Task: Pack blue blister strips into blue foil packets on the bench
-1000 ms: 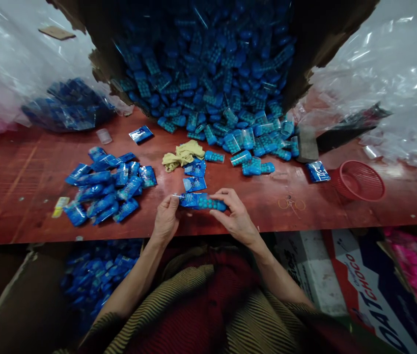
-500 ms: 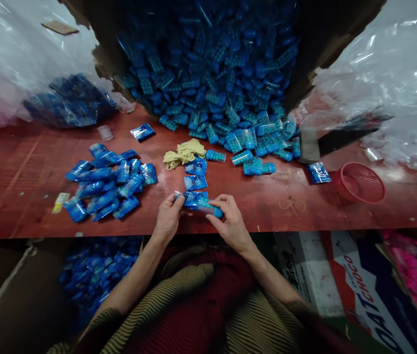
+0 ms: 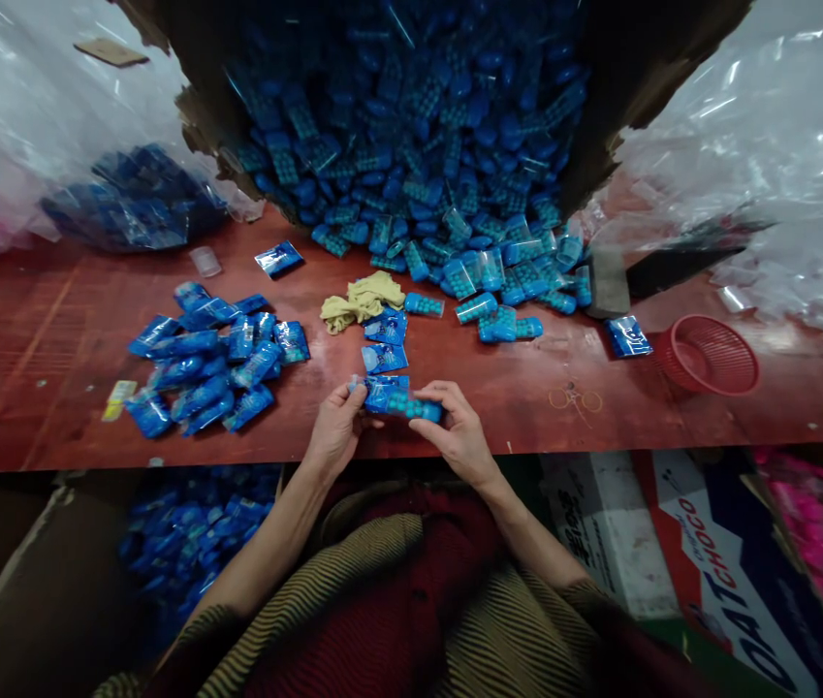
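My left hand [image 3: 332, 428] pinches a small clear blue sachet [image 3: 383, 392] at the near edge of the red table [image 3: 33, 368]. My right hand [image 3: 458, 432] grips a blue studded piece [image 3: 417, 408] whose left end sits in the sachet's mouth. Two more flat sachets [image 3: 384, 343] lie just beyond my hands. A heap of filled blue sachets [image 3: 207, 366] lies to the left. Loose blue studded pieces [image 3: 455, 194] spill from a torn cardboard box [image 3: 621, 87] at the back.
A yellow cloth [image 3: 362, 300] lies mid-table. A small red basket [image 3: 709, 354] sits at right. Clear plastic bags [image 3: 767, 174] flank the box, one holding blue sachets [image 3: 139, 199]. Below the table edge a box holds filled sachets [image 3: 193, 543]; a printed carton [image 3: 731, 572] is at right.
My hands stayed at the table edge. The studded piece has slid a little further left into the sachet, and my fingers have closed in around it.
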Available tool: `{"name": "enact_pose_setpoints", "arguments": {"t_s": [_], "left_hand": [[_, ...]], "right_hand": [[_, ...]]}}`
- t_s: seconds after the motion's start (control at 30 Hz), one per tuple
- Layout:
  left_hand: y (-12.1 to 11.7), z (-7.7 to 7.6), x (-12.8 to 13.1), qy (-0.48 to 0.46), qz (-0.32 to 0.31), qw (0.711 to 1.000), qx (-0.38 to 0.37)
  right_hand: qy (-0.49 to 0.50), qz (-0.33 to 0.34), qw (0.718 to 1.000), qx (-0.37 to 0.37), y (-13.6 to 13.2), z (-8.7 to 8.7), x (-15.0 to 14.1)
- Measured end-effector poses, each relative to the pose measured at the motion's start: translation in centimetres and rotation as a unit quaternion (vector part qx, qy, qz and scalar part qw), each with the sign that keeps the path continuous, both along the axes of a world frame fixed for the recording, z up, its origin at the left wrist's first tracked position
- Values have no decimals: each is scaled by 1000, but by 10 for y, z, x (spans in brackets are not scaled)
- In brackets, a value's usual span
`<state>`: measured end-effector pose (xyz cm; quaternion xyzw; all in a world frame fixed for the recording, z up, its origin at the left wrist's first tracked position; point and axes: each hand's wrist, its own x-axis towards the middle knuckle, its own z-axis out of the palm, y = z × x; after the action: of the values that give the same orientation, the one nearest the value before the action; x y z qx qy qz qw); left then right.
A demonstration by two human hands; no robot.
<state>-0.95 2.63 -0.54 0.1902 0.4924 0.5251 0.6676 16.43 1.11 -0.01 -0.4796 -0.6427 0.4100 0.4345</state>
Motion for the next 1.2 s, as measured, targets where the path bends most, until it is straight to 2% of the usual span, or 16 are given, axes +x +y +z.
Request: {"name": "enact_pose_setpoints", "arguments": {"t_s": [0.17,0.3,0.43,0.6,0.73,0.93,1.13,1.2], "left_hand": [[0,0,0,20,-5,1000,0],[0,1,2,48,17,999,11],[2,2,5,51,4,999,6],[8,3,1,35,-34,999,-6],[9,4,-3,47,-41,998,-1],[7,6,1,37,-29,999,-3],[6,4,1,31,-48,998,-22],[8,3,0,38,-40,998,-19]], "right_hand": [[-38,-21,999,24,-2,-2,-1],[-8,-16,1000,22,-4,-2,-4],[-15,-50,997,52,-5,-6,-7],[49,-34,998,-9,-4,-9,-4],[2,-59,997,44,-2,-6,-3],[-25,-63,995,74,-3,-5,-5],[-36,-77,993,79,-4,-9,-5],[-22,-73,995,61,-4,-10,-5]]}}
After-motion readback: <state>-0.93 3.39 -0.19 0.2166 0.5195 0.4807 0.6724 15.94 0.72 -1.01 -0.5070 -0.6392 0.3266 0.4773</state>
